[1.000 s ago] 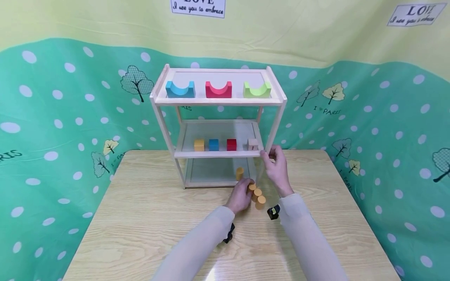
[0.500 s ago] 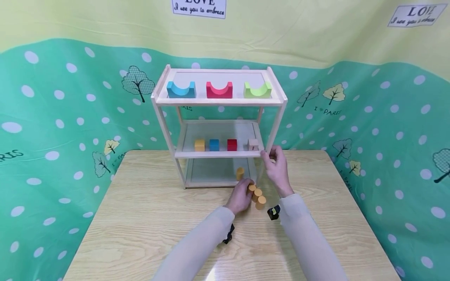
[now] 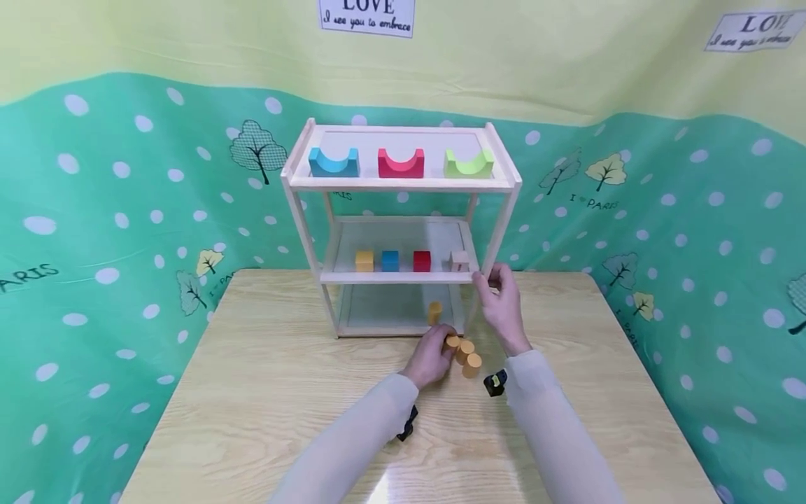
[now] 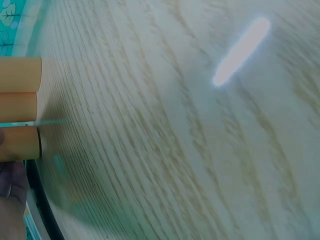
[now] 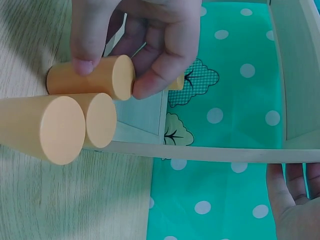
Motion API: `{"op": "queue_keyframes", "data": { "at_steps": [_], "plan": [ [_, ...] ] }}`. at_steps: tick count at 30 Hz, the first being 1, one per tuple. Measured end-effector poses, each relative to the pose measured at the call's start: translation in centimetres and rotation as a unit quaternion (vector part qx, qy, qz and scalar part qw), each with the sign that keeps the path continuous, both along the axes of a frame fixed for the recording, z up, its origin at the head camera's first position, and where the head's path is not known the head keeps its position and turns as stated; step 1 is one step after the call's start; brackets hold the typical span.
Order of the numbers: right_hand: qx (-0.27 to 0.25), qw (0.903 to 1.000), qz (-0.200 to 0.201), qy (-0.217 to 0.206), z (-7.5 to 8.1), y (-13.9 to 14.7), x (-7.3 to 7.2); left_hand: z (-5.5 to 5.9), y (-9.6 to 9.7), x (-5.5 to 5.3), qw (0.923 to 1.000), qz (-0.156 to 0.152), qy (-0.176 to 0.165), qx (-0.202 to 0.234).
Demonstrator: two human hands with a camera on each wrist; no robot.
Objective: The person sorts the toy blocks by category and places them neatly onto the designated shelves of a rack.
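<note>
My left hand [image 3: 431,357] pinches a wooden cylinder [image 3: 451,343] in front of the rack's bottom shelf, thumb on its near side in the right wrist view. Two more wooden cylinders, a middle one [image 3: 466,348] and a front one [image 3: 471,365], stand upright beside it in a slanting row. Another cylinder [image 3: 435,313] stands on the bottom shelf, at its right. My right hand [image 3: 504,308] holds the white three-tier rack [image 3: 403,278] at its right front post, by the middle shelf. Fingers [image 5: 280,185] of that hand curl behind the post in the right wrist view.
On the top shelf sit blue [image 3: 334,165], red [image 3: 401,166] and green [image 3: 469,166] arch blocks. Below them, the middle shelf bears yellow [image 3: 364,262], blue [image 3: 390,262], red [image 3: 422,262] and pale [image 3: 459,261] cubes. A polka-dot curtain [image 3: 113,210] hangs around the wooden table [image 3: 264,392].
My left hand has shifted the pinched cylinder slightly left, widening its gap from the middle one. The head view has swung a little left; the right hand keeps its hold on the rack.
</note>
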State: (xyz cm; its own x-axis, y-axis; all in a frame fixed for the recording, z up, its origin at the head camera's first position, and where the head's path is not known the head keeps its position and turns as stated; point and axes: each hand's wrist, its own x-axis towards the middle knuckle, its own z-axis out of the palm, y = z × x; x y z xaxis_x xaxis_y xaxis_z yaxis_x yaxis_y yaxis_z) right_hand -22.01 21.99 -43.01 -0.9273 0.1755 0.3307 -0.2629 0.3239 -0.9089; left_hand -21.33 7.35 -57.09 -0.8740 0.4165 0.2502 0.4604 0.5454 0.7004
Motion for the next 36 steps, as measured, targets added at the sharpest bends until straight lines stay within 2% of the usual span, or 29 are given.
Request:
{"op": "queue_keyframes", "data": {
  "at_steps": [4,8,12,16,24,28,34,36],
  "plan": [
    [0.010,0.9999,-0.005,0.000,-0.5,0.2,-0.2,-0.2,-0.5,0.1,1.0000,-0.006,0.005,0.005],
    [0.003,1.0000,0.000,-0.003,1.0,-0.2,0.7,-0.5,-1.3,0.0,1.0000,-0.004,0.001,0.008],
    [0.001,1.0000,-0.003,-0.009,-0.2,0.2,-0.1,-0.5,-2.2,0.0,0.9999,0.005,-0.008,0.013],
    [0.003,0.9999,-0.011,-0.011,-1.6,0.6,-0.9,0.0,-3.0,0.1,0.9997,0.004,-0.017,0.019],
    [0.002,0.9999,-0.012,0.004,-2.0,0.7,-1.1,0.5,-4.1,0.2,0.9996,0.004,-0.026,0.013],
    [0.006,0.9999,-0.010,0.000,-1.5,0.6,-0.9,0.8,-4.5,0.0,0.9997,0.008,-0.020,0.011],
    [-0.003,1.0000,0.004,0.004,0.7,0.0,0.4,1.4,-4.9,-0.5,0.9993,0.018,-0.030,0.011],
    [-0.001,1.0000,0.005,0.007,0.9,-0.1,0.6,1.6,-5.0,-0.8,0.9992,0.020,-0.033,0.012]
  ]
}}
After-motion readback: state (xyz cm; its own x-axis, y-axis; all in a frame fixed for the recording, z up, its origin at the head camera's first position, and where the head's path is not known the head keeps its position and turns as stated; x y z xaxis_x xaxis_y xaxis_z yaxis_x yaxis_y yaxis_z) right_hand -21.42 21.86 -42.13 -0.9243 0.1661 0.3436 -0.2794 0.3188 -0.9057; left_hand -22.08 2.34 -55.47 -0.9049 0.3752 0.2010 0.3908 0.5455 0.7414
